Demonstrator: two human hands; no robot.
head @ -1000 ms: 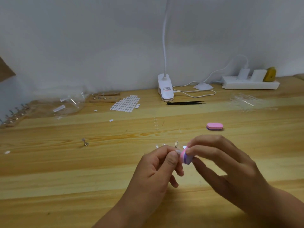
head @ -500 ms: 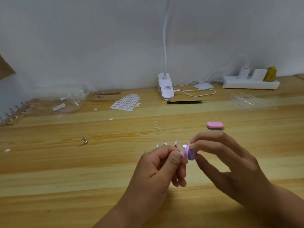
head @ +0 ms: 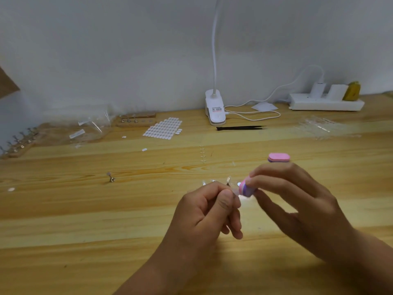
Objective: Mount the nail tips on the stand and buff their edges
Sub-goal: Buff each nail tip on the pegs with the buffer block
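nail tip (head: pixel 237 191) shows only as a pale blur at the end of the left hand (head: pixel 209 213), pinched between the thumb and the curled forefinger; its shape cannot be made out. the other left fingers are curled in beneath. touching the tip from the right is a pink and purple buffer block (head: pixel 246 189), gripped by the right hand (head: pixel 302 205) between the fore and middle fingertips on top and the thumb below, with the remaining fingers loosely bent behind. both hands are held above the wooden table (head: pixel 106 220), near its middle.

just beyond the fingers a few small metal pegs (head: pixel 228 180) lie on the table. a second pink buffer (head: pixel 279 157) lies farther back, close to the right hand. one lone peg (head: pixel 111 178) sits well to the left. toward the wall are a sheet of white adhesive tabs (head: pixel 163 129), a wooden stand base (head: pixel 136 122), a clear plastic bag (head: pixel 93 128), black tweezers (head: pixel 240 128), a white clip lamp (head: pixel 214 108) and a power strip (head: pixel 325 104). another wooden stand (head: pixel 19 144) with pegs lies at the far left edge.
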